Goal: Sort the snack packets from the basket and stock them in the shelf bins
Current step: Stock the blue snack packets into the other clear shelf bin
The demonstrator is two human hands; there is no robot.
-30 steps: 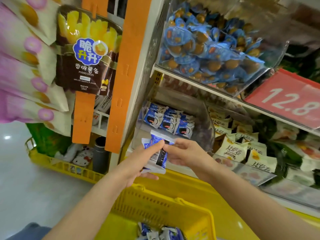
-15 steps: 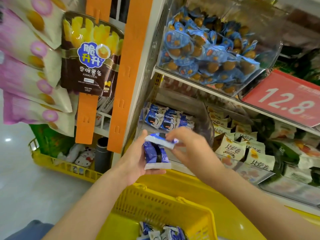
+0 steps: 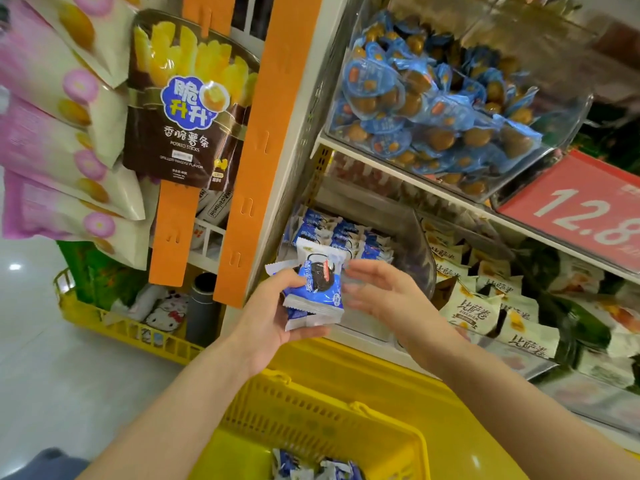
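Note:
My left hand [image 3: 273, 317] grips a small stack of blue-and-white snack packets [image 3: 313, 296] in front of the lower shelf. My right hand [image 3: 388, 299] hovers just right of the stack with fingers spread and nothing in it. Behind the hands sits a clear shelf bin [image 3: 415, 244] with rows of the same blue packets [image 3: 341, 237]. Below, the yellow basket [image 3: 311, 420] holds several more blue packets [image 3: 311, 467].
A clear bin of blue egg packs [image 3: 433, 109] sits on the upper shelf. A red 12.8 price sign [image 3: 581, 216] hangs at right. White-and-yellow packets [image 3: 485, 306] fill the neighbouring bin. Hanging potato-stick bags [image 3: 187, 105] and orange strips [image 3: 256, 150] stand left, over another yellow basket [image 3: 114, 327].
My right hand let go of the top packet and opened beside the stack. The stack in my left hand turned so a packet's front faces up.

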